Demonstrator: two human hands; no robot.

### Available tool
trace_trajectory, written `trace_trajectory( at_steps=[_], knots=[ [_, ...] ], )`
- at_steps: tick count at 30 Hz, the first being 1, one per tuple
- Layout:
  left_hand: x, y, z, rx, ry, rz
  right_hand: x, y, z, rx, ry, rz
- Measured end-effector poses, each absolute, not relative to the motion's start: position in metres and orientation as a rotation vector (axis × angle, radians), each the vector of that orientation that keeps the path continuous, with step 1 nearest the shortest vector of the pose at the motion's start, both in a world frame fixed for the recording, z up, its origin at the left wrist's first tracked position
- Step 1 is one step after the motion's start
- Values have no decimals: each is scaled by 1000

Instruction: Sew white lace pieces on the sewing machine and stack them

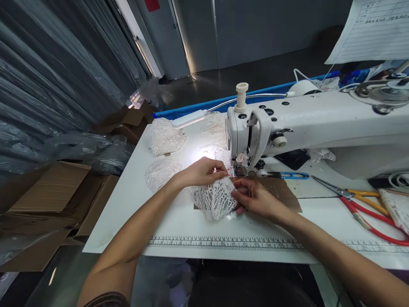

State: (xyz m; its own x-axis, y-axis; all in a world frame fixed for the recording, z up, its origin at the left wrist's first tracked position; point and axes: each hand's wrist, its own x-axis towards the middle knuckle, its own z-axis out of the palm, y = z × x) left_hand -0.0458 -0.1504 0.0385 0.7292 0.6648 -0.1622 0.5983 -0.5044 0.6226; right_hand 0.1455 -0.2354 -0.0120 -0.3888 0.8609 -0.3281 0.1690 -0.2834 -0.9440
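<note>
A piece of white lace (214, 200) lies bunched in front of the needle area of a white sewing machine (306, 119). My left hand (204, 171) is on the lace's far edge, thumb and fingers pinched together close to the presser foot (240, 170). At the right edge of the same lace, my right hand (251, 196) grips it between thumb and curled fingers. A brown board (281, 192) shows flat on the table under the work. Bright light falls on more lace just behind my left hand.
More white lace pieces (164, 136) lie left and behind. A lamp (190, 118) reaches over them. To the right are blue thread snips (294, 175) and red-handled scissors (361, 209). A ruler strip (230, 244) runs along the front edge. Cardboard boxes (51, 187) stand on the left.
</note>
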Motion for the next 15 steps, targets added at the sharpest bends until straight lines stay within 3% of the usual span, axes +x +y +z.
trace_trajectory(
  at_steps=[2, 4, 6, 8, 11, 15],
  knots=[
    [-34, -143, 31, 2453, 1023, 92, 148, -233, -12, -1502, -1646, 1491],
    [-26, -140, 18, 2623, 1090, 113, 152, -233, -14, -1670, -1959, 1037],
    [-25, -141, 4, 2784, 1162, 285, 155, -235, -16, -1672, -2221, 570],
    [-30, -149, -7, 2927, 1172, 565, 158, -236, -19, -1590, -2371, 317],
    [-44, -170, -10, 3030, 839, 790, 164, -234, -20, -1498, -2412, 289],
    [-56, -192, -8, 2988, 416, 559, 179, -220, -18, -1469, -2300, 489]
  ],
)
